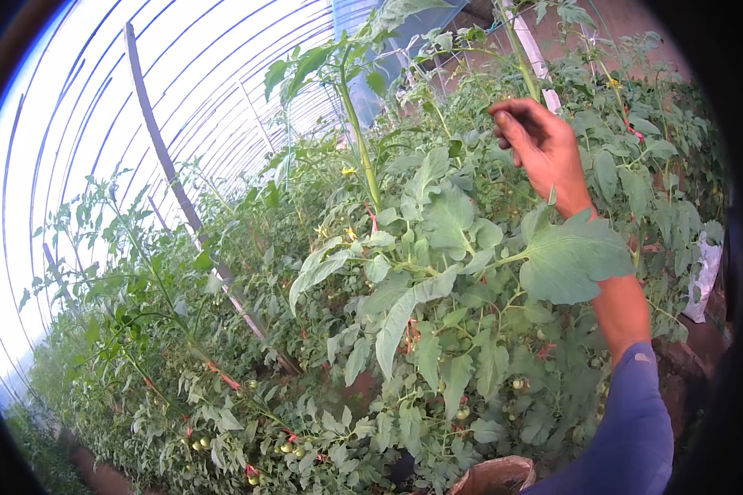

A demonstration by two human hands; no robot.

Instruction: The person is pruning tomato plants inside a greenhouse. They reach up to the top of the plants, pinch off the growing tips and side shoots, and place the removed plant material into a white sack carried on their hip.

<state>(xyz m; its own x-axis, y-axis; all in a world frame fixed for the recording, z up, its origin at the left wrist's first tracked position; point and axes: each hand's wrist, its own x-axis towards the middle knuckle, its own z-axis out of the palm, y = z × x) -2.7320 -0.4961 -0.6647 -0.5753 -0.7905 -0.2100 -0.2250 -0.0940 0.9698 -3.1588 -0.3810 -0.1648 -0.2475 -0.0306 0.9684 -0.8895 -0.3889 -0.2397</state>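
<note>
My right hand is raised at the upper right among tomato plants. Its fingers curl inward, with the thumb tip close to the index fingertip; whether anything thin is pinched there is unclear. A large tomato leaf crosses in front of my right forearm. Left of the hand rises a thick tomato stem, with a red tie low on it and yellow flowers beside it. Behind the hand, another tall stem runs upward. My left hand is out of view.
A slanting post stands at left under the curved greenhouse hoops. Green tomatoes hang low in the foliage. The rim of a brownish container shows at bottom. A pale post and a whitish bag are at right.
</note>
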